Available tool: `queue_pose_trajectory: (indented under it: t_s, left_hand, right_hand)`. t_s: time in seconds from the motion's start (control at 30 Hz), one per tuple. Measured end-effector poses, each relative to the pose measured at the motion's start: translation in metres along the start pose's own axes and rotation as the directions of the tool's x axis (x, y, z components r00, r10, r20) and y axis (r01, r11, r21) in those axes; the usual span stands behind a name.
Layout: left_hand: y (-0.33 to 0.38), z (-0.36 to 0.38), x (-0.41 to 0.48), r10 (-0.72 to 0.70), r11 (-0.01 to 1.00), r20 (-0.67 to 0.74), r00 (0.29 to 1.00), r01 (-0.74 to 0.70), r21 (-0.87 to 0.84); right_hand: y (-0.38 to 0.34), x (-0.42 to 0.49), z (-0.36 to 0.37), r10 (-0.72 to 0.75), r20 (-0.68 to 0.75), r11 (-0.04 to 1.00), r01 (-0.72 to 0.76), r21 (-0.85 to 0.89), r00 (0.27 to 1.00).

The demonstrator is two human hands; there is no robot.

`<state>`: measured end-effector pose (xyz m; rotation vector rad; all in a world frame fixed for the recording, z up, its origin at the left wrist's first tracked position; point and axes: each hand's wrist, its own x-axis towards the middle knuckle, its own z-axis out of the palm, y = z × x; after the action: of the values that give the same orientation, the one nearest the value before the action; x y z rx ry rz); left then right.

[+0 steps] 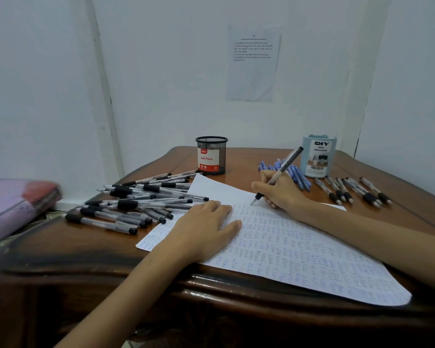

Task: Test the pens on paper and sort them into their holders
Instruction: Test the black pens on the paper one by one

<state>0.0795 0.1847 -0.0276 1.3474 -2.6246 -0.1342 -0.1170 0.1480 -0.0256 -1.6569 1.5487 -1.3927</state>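
Note:
A white sheet of paper (299,257) covered in rows of small blue scribbles lies on the wooden table (91,249). My left hand (204,227) lies flat on the sheet's left part, fingers straight. My right hand (279,192) grips a clear pen with a black grip (284,167), its tip touching the paper near the far edge. A heap of capped black pens (136,202) lies left of the sheet. A black mesh holder labelled "Ball Pens" (212,155) and a pale blue "DIY Desk Organizer" holder (318,156) stand at the back.
Several blue pens (296,174) lie behind my right hand. A row of several uncapped clear pens (354,190) lies at the right. A purple and red bundle (18,204) sits off the table's left side. A printed sheet (253,62) hangs on the wall.

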Motion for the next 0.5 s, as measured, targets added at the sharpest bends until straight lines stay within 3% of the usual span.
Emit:
queue_pose_trajectory:
  t_s: [0.17, 0.37, 0.5]
  left_hand:
    - [-0.001, 0.001, 0.001, 0.0, 1.0, 0.003, 1.0, 0.0, -0.001]
    - [0.0, -0.001, 0.001, 0.008, 1.0, 0.011, 1.0, -0.008, -0.004]
    - [0.001, -0.002, 0.0, 0.006, 1.0, 0.017, 1.0, -0.006, 0.002]
  right_hand:
    - [-0.003, 0.001, -0.013, 0.096, 0.007, 0.99, -0.096, 0.105, 0.995]
    - [-0.016, 0.004, -0.037, 0.144, -0.163, 0.986, -0.128, 0.104, 0.976]
    - [-0.012, -0.002, -0.035, 0.156, -0.092, 0.982, -0.145, 0.12, 0.983]
